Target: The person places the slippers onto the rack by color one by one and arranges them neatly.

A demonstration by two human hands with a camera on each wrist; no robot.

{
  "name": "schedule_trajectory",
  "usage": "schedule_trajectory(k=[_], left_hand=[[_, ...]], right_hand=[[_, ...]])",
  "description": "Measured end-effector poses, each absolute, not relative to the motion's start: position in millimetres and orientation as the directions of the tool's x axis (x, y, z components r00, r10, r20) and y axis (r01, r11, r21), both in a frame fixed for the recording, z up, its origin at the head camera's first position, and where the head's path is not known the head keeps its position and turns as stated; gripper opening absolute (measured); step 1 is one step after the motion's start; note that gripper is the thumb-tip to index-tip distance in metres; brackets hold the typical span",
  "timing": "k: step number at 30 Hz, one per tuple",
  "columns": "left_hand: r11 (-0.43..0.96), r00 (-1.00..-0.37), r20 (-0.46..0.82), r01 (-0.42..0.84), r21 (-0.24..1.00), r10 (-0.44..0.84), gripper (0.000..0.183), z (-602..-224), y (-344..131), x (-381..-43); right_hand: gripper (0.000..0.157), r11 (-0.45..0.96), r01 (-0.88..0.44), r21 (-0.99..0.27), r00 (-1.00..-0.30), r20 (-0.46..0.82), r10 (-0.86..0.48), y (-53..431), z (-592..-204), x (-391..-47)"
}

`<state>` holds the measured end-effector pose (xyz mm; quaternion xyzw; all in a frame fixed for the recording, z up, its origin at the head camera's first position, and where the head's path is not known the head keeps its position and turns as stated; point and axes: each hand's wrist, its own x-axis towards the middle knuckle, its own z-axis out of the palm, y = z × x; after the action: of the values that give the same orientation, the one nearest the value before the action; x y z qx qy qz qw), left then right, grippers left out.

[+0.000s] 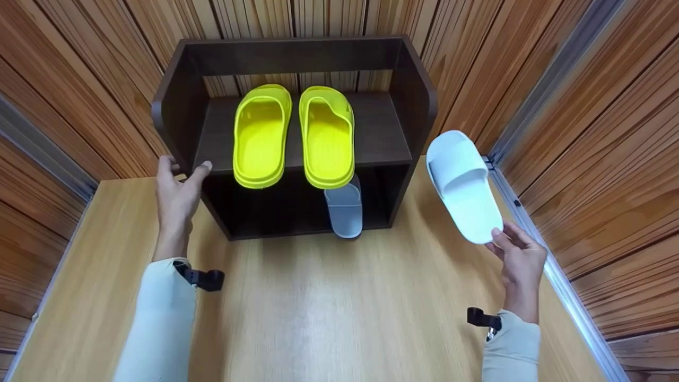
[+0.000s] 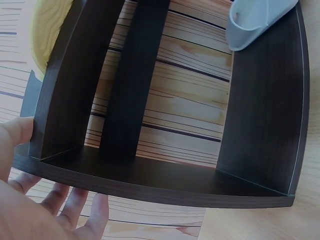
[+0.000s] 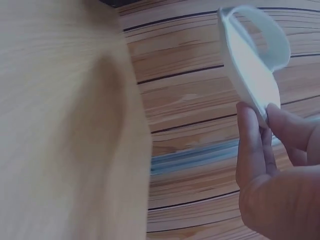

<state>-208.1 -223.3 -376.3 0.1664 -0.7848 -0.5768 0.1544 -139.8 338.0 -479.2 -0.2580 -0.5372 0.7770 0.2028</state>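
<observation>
My right hand (image 1: 520, 260) pinches a pale white slide slipper (image 1: 467, 191) by its heel, thumb on top and fingers beneath. The slipper is raised off the floor, right of a dark brown shoe rack (image 1: 294, 53), its toe pointing away. At the rack's left side, my left hand (image 1: 177, 199) grips the side panel, with the thumb at the shelf's front edge and the fingers on the outer face. Two yellow slippers (image 1: 260, 140) stand side by side on the upper shelf, heels over its front edge. Below them a grey slipper (image 1: 346, 212) lies at the right of the lower compartment.
Wood-plank walls (image 1: 69, 79) rise behind the rack and on both sides. Metal rails (image 1: 562, 281) run along the foot of the side walls. Light wood flooring (image 1: 318, 318) spreads in front of the rack.
</observation>
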Motion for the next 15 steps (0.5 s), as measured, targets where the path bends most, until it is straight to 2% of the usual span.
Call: schedule_trajectory(k=[5,15], left_hand=[[0.281,-0.893,0.064,-0.072,0.957,-0.445,0.037,-376.3,-222.8,-208.2],[0.278,-0.896,0.066,-0.065,0.958,-0.439,0.037,-377.2,-222.2,-207.9]], right_hand=[[0.026,-0.391,-0.091,-0.916,-0.805,-0.164,0.57,340.8,-467.6,-131.7],[0.027,-0.396,-0.192,-0.898,-0.841,-0.058,0.538,341.9,-457.0,-117.2]])
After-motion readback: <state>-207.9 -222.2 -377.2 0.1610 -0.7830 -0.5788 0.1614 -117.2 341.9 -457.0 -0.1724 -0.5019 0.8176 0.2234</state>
